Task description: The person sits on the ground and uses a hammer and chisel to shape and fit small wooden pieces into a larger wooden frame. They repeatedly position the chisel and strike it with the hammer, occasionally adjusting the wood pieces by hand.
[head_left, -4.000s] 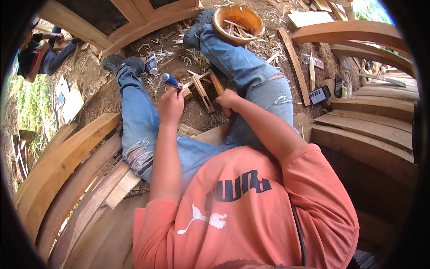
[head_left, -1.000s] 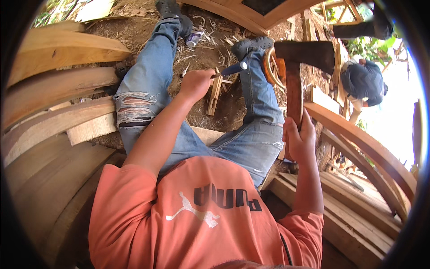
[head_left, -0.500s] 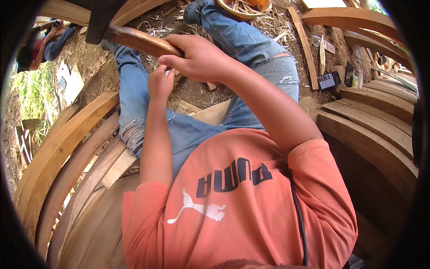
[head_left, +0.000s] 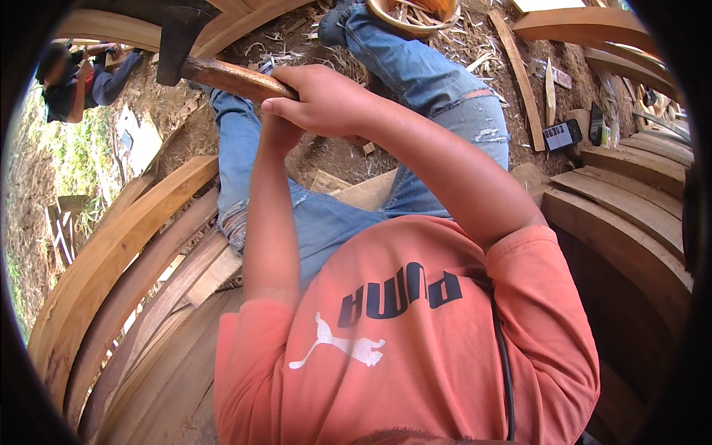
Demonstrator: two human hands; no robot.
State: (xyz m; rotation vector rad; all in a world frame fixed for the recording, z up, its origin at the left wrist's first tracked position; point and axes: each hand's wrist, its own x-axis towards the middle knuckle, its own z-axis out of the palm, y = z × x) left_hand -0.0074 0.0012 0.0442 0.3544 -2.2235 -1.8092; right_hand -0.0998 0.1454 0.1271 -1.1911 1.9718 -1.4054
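Note:
An axe with a dark metal head (head_left: pixel 182 41) and a worn wooden handle (head_left: pixel 241 78) slants across the upper left. My right hand (head_left: pixel 322 99) wraps round the near end of that handle, its thumb along the lower side. Right beneath it, my left hand (head_left: pixel 282 135) meets the handle end; the right hand covers its fingers, so its grip is hidden. The axe head overlaps wooden boards (head_left: pixel 122 31) at the top edge.
Long boards (head_left: pixel 126 230) lie at my left, and more boards (head_left: pixel 619 226) are stacked at my right. A basin of wood chips (head_left: pixel 415 21) stands beyond my jeans-clad legs (head_left: pixel 415 63). A phone (head_left: pixel 562 135) rests on the shaving-strewn ground. Another person (head_left: pixel 81 81) is at the far left.
My left hand has moved up behind my right hand, hiding its fingers. The axe sits slightly lower in view, and the whole scene has shifted a little to the right.

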